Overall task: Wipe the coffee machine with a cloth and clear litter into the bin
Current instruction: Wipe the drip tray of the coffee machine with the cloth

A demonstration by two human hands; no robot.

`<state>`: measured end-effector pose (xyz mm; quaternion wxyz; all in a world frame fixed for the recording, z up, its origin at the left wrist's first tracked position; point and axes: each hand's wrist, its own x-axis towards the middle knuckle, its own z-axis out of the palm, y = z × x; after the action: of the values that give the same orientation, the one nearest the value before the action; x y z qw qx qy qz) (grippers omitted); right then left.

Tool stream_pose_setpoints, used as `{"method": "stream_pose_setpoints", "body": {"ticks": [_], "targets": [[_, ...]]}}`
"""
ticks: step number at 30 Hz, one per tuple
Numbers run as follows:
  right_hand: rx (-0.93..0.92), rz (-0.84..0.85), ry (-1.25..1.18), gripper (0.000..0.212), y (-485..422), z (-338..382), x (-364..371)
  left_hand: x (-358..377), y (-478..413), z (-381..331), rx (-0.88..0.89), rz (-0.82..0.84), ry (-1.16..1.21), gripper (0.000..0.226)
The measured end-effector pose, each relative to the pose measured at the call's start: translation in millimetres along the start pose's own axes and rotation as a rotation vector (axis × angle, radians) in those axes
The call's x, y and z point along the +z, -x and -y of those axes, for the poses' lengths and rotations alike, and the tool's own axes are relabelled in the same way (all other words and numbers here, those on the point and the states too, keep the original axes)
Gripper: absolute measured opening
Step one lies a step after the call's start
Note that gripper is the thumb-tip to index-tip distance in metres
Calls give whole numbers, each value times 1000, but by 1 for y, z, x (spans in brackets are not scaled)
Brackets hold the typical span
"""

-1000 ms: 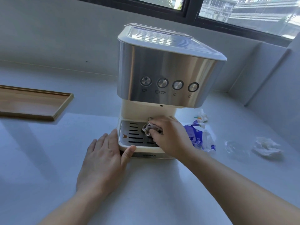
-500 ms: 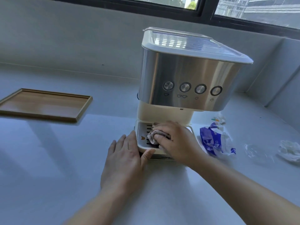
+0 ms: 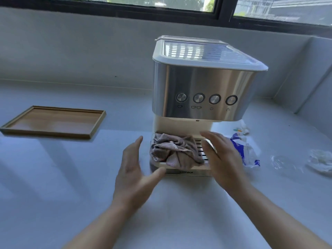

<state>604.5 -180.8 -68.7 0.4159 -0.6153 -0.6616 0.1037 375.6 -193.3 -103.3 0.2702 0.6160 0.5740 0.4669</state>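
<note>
Brushed steel covers the upper body of the coffee machine, which stands on a white countertop under a window; its top lid and lower column are cream plastic. Four round metal buttons sit in a row on the steel front, each with a small icon below. On the drip tray at the base lies a crumpled cloth of pinkish-grey colour, which covers the left part of the slotted grate and hangs a little over the front edge. The left hand is open with fingers spread, just beside the left side of the tray, and holds nothing. The right hand is also open and empty, in front of the tray's right side. To the right of the machine lie a blue and white wrapper, a clear plastic piece and a crumpled white tissue. A wooden tray rests far to the left.
</note>
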Motion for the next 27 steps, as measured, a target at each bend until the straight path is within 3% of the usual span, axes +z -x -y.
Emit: {"method": "stream_pose_setpoints", "body": {"ticks": [3,7,9,13,27], "targets": [[144,5,36,37,19,-18,11,4,-11,-18,5,-30,21,71],[120,-14,59,42,25,-21,23,34,-29,-51,213,111,-422,65],[120,-7,54,41,25,-23,21,44,-34,-54,282,158,-536,56],[107,-12,83,40,25,-22,22,38,-42,-45,172,88,-393,18],[82,-14,105,40,26,-23,26,-2,-32,-12,168,13,-244,29]]}}
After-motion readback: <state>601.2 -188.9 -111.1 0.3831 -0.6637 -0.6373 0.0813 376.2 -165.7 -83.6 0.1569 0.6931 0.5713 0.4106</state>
